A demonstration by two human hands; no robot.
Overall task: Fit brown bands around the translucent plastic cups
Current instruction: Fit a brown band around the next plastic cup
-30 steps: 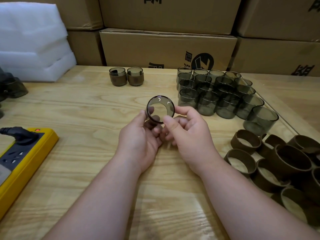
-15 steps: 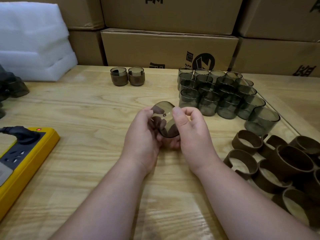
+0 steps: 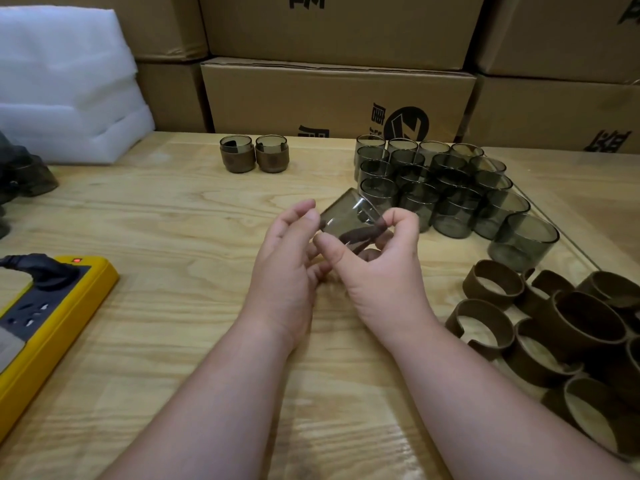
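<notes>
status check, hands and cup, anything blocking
Both hands, left and right, grip one tilted cup above table. No band on it. Loose bands at right. Nothing blocking.

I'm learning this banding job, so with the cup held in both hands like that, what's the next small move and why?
Probably free the right hand and reach for a brown band from the pile at right. The held cup, tilted between both hands, looks bare, unlike the two banded cups at the back; the left hand could hold it alone.

Both forearms are bare to the frame's edge, and the left hand (image 3: 287, 261) and right hand (image 3: 377, 261) wear nothing.
</notes>
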